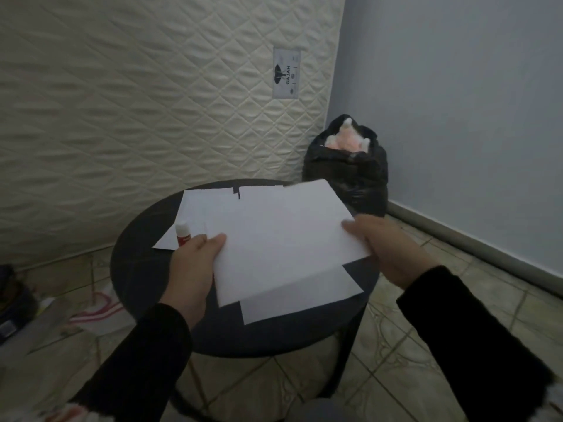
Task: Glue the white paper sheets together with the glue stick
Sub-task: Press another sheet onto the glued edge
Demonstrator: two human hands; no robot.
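Above a round dark table (137,269), both hands pinch one white sheet (283,239): left hand (195,263) also holding the glue stick (182,233), right hand (387,248) opposite. More sheets (304,296) lie beneath; a quilted mattress (137,102) leans against the wall beside a black bag (350,175) on tiled floor (396,345).

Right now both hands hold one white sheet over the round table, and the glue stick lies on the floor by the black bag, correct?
Not quite. The head view shows the glue stick on the round table, behind the left hand. The left hand and right hand do hold a white sheet over the table.
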